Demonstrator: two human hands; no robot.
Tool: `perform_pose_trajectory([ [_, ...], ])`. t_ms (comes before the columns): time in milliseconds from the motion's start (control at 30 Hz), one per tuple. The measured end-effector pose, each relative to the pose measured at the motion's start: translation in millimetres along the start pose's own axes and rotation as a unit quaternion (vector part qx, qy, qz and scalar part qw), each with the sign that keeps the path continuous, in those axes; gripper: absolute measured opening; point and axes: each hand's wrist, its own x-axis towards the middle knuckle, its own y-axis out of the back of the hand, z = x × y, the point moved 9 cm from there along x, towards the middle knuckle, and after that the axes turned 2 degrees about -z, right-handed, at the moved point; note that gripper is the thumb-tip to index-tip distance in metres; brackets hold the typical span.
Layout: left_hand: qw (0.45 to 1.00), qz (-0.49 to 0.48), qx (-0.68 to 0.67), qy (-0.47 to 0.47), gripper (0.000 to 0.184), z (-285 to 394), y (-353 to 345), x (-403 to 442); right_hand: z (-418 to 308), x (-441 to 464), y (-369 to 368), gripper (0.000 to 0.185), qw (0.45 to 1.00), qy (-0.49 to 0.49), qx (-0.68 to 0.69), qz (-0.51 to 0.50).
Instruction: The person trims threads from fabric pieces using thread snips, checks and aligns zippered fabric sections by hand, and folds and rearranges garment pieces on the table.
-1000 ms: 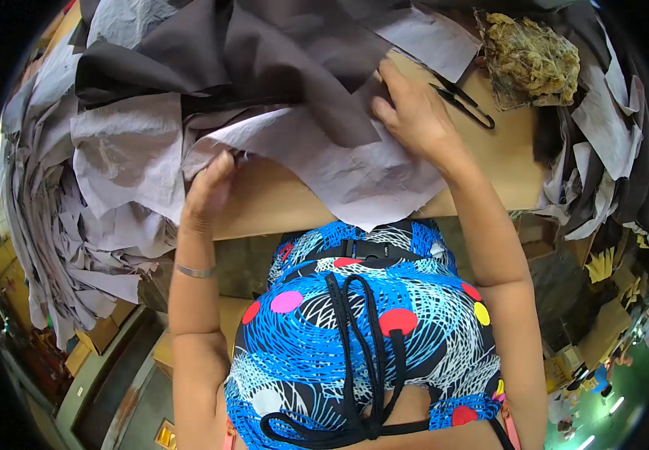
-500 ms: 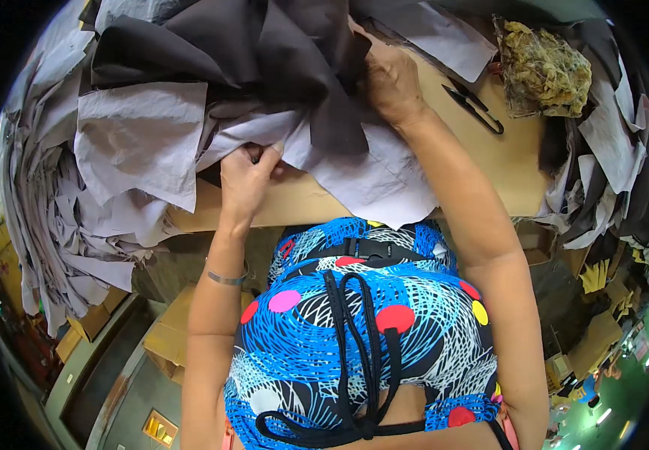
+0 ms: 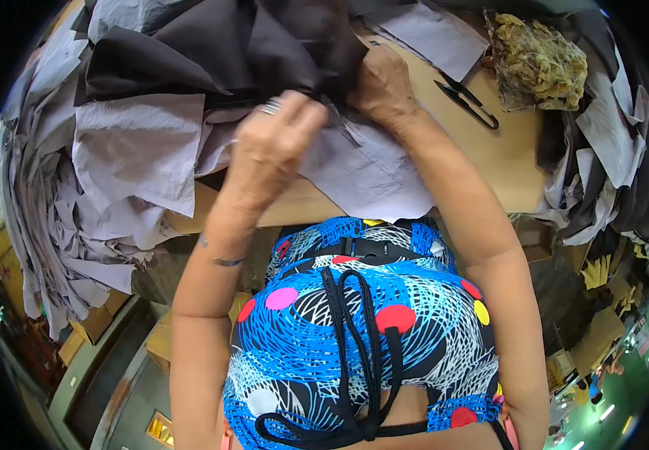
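Dark brown fabric lies heaped over the top middle of the table, with pale grey-lilac fabric below it. At the lower edge of the dark cloth is my left hand, a ring on one finger. Its fingers are bent together on the dark fabric, somewhat blurred, and the fingertips are partly hidden. My right hand is closed on the right edge of the dark fabric, its fingertips mostly hidden by the cloth. Black thread snips rest on the table to the right of that hand.
The tan tabletop shows at the right. A plastic-wrapped yellowish bundle sits at the upper right. Stacked grey cloth pieces hang over the left edge, and more fabric hangs at the right. A cardboard box stands below left.
My left hand has moved from the pale fabric's lower edge up and right onto the dark fabric. My right hand went from spread on the cloth to closed at its edge. The dark flap has been drawn up.
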Motion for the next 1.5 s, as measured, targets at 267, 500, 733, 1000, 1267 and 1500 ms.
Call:
perform_pose_trajectory([
  [267,0.984,0.143,0.079,0.07,0.029,-41.7,24.4,4.9,-21.6,0.1,18.4,0.069,0.996,0.058,0.031,0.064],
  [500,0.998,0.061,0.031,0.007,0.024,-11.7,-9.6,23.2,-14.0,-5.7,14.5,0.074,0.998,0.052,0.0,0.018],
  [733,0.975,0.182,0.004,0.128,0.005,-60.0,5.5,16.1,-9.8,-28.4,21.9,0.078,0.998,0.051,-0.035,0.029],
  [1000,0.99,0.096,0.042,-0.099,0.011,-0.1,8.1,27.2,-10.0,-24.3,31.5,0.069,0.998,0.022,0.0,0.05],
  [1267,0.973,0.183,0.113,0.085,0.016,-58.9,8.7,24.3,-6.5,-24.5,27.1,0.065,0.999,0.017,0.008,0.043],
  [1500,0.984,0.055,-0.021,-0.17,0.028,25.4,-13.9,-16.6,-2.0,-29.7,43.7,0.064,0.999,-0.041,0.005,0.017],
])
